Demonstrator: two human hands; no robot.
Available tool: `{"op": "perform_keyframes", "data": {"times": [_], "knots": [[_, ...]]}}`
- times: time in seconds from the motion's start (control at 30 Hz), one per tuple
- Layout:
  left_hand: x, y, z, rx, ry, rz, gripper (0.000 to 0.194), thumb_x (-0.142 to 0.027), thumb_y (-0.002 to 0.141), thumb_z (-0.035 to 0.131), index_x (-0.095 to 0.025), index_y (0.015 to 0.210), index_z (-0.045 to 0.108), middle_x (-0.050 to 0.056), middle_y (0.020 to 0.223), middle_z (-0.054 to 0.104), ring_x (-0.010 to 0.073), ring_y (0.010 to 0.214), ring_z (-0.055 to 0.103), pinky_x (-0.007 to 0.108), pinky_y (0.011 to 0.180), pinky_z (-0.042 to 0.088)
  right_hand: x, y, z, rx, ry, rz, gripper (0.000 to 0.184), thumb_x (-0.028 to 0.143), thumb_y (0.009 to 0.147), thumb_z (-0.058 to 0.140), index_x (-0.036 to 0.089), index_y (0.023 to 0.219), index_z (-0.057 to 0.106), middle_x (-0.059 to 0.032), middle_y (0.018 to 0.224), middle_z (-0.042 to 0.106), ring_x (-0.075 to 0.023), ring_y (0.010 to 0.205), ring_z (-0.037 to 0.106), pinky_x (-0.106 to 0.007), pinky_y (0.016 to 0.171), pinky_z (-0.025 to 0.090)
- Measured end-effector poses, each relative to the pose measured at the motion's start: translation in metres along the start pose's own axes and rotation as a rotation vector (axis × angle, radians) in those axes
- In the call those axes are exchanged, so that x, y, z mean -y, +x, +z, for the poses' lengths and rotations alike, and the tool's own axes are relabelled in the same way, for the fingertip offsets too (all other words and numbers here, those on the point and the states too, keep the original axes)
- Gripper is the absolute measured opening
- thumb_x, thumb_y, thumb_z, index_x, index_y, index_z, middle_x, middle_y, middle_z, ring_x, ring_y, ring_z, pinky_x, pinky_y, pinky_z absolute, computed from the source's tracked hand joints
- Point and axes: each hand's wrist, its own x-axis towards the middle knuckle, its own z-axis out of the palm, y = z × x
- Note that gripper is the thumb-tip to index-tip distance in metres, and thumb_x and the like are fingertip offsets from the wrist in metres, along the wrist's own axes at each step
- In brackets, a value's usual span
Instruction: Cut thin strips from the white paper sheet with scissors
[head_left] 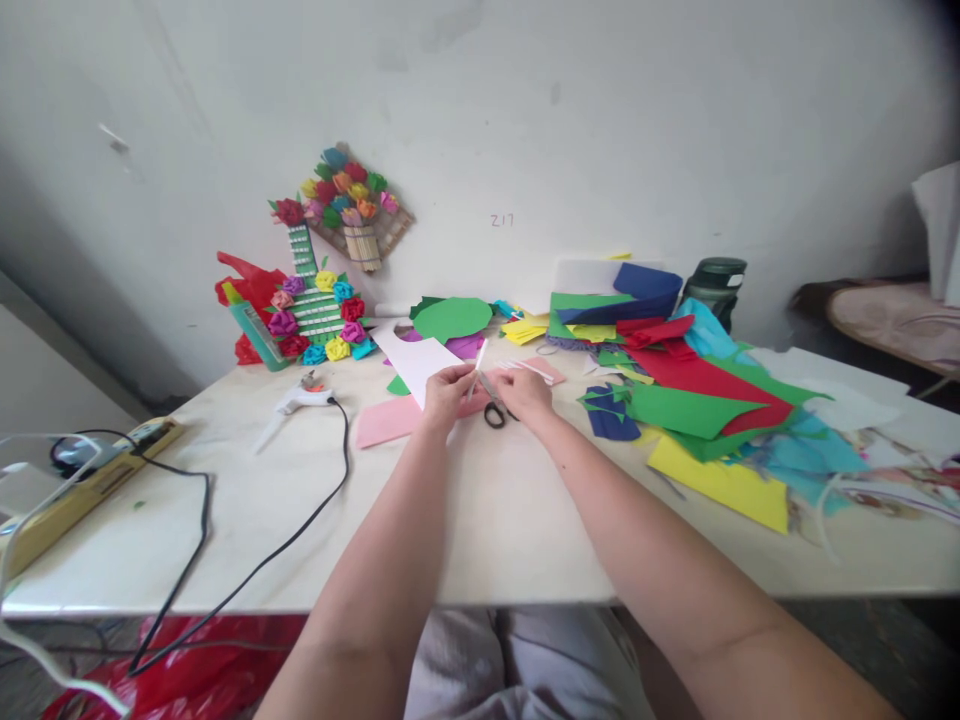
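Observation:
Both my hands meet at the middle of the white table (480,520). My left hand (445,392) is closed on a sheet of white paper (414,362) and pinches a thin white strip (477,368) that stands up between the hands. My right hand (526,392) is closed on black-handled scissors (493,404), whose blades point up toward the strip. A pink sheet (386,420) lies flat under the left hand. More thin white strips (525,368) lie just behind the right hand.
A glue gun (296,405) with a black cord (247,570) lies to the left, beside a yellow power strip (82,490). Paper-flower crafts (319,315) stand at the back wall. Piles of coloured paper (697,400) cover the right side. A dark green jar (716,285) stands behind them.

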Motion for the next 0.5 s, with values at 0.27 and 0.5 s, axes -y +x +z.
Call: {"op": "perform_keyframes", "data": {"times": [0.27,0.5], "knots": [[-0.006,-0.009,0.018,0.116,0.069,-0.056,0.041,-0.032,0.05,0.077,-0.011,0.083,0.065,0.002,0.063,0.061,0.0093,0.05,0.052,0.023,0.05,0.042,-0.004,0.006,0.008,0.059,0.955,0.252,0.025,0.033,0.065,0.062,0.014,0.053,0.052,0.0033,0.043,0.049,-0.0046,0.037,0.037,-0.018,0.038,0.027],[-0.011,-0.012,0.007,0.173,0.071,-0.22,0.042,-0.052,0.065,0.063,-0.013,0.082,0.064,0.004,0.062,0.06,0.0113,0.051,0.054,0.023,0.05,0.043,-0.003,0.004,0.001,0.087,1.16,0.219,0.021,0.028,0.064,0.062,0.013,0.053,0.05,0.0022,0.045,0.05,-0.0037,0.038,0.038,-0.017,0.034,0.021]]}}
